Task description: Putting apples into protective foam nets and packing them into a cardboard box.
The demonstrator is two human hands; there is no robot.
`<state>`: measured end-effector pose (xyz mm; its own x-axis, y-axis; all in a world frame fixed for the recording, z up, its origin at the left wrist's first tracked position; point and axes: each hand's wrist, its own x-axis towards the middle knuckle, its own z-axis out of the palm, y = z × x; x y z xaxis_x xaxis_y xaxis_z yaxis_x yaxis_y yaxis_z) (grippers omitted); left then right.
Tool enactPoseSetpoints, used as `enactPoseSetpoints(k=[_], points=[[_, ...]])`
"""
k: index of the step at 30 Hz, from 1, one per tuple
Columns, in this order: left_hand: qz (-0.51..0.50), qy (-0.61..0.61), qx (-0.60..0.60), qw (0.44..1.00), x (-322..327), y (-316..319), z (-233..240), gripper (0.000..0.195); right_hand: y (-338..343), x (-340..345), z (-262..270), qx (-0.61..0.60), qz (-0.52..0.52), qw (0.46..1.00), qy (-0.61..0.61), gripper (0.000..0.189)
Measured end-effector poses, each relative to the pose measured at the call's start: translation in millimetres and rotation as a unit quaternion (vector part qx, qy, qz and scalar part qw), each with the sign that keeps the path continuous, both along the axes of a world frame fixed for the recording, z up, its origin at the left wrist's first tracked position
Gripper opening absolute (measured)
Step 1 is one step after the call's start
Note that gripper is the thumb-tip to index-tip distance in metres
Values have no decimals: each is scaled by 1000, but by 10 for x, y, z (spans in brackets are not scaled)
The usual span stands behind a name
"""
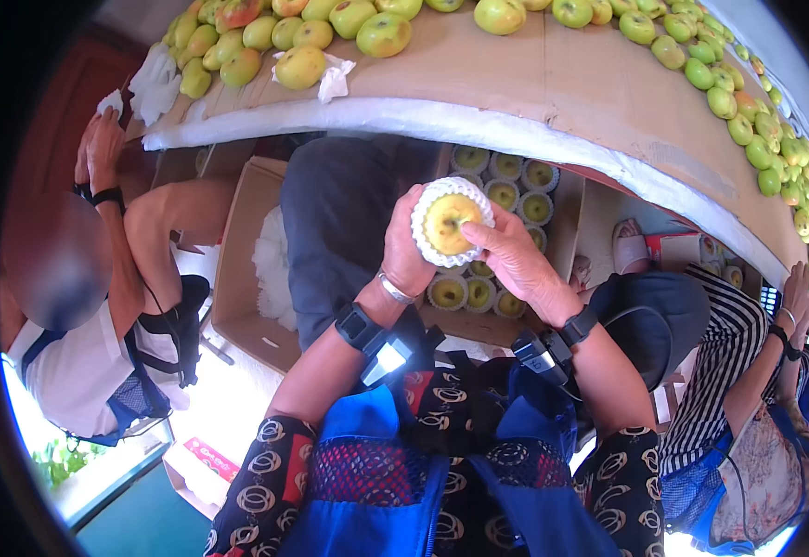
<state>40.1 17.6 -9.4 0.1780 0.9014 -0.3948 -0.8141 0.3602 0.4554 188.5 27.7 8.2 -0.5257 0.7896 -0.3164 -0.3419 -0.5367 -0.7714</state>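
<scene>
Between both hands, above my lap, is a yellow-green apple (pixel 451 221) ringed by a white foam net sleeve (pixel 426 197). My left hand (pixel 408 244) wraps the sleeved fruit from the left. My right hand (pixel 513 254) holds it from the right, its thumb on the apple's face close to the dimple. Beneath them a cardboard box (pixel 463 324) holds several apples in foam net sleeves, set in rows; my hands cover part of it. Left of my leg, another cardboard box (pixel 237 278) contains a pile of white foam nets (pixel 275 268).
A cardboard-covered table (pixel 488 76) with a white padded edge (pixel 348 118) curves ahead, bearing many loose apples (pixel 383 35). One person (pixel 77 376) sits at the left, holding something white; others (pixel 759 390) sit at the right. A small box (pixel 199 473) stands at the lower left.
</scene>
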Motion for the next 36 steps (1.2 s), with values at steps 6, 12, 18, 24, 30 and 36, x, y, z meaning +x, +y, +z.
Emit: enactPoseSetpoints(k=[6,12,18,24,30,36], points=[[28,133,-47,990,-185,53,165,56,53,309,-333,-59,-26,997,-47,46],[30,123,4,992,-330,22,149,44,-53,820,-1398,-111,126,885,-434,53],[-7,126,-52,991,-312,38,217,31,-325,823,-2068,-139,8,925,-353,53],[-29,173,-60,983,-282,73,199,26,-238,803,-2316,-128,100,924,-345,55],[-35,183,-84,979,-248,108,186,19,-329,745,-2632,-133,44,949,-282,51],[-48,191,-90,976,-174,151,180,17,-411,712,-2822,-130,4,928,-349,48]])
